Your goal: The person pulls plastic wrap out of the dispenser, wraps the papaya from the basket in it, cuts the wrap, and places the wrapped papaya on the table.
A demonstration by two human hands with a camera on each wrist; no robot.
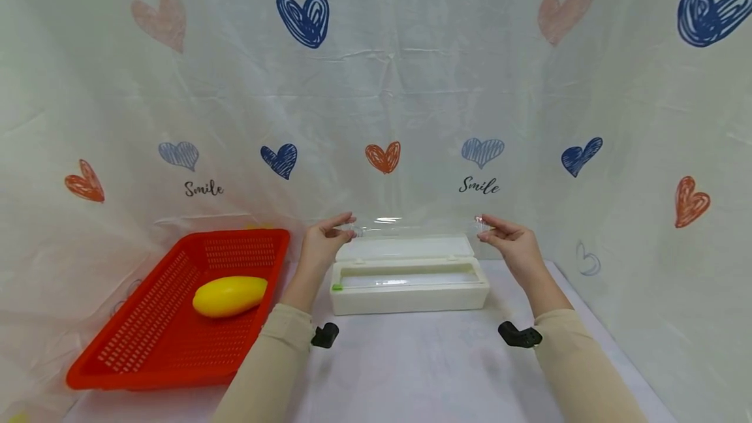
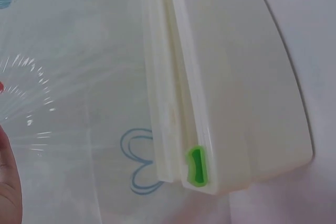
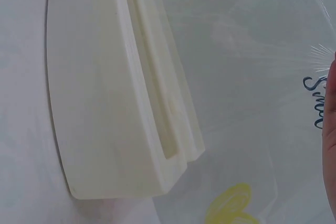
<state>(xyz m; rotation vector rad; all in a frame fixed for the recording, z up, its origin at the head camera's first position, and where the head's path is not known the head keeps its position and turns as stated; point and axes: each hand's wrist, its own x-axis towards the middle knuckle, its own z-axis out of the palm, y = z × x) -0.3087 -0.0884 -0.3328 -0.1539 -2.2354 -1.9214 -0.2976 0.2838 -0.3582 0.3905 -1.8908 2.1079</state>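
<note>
Clear plastic wrap (image 1: 388,220) stretches between my two raised hands. My left hand (image 1: 322,243) pinches its left end between thumb and fingers, and my right hand (image 1: 516,248) pinches the right end. Below and between them, a white wrap dispenser box (image 1: 409,302) sits on the table with its lid (image 1: 405,248) tipped back. A small green slider (image 2: 197,166) marks the box's left corner. In the left wrist view, the film (image 2: 37,95) gathers in shiny creases toward the fingers. Only the edge of each hand shows in the wrist views.
To the left stands a red plastic basket (image 1: 147,380) holding a yellow mango-shaped fruit (image 1: 229,296). A white cloth covers the table (image 1: 405,371). Behind hangs a pale curtain (image 1: 382,103) printed with hearts.
</note>
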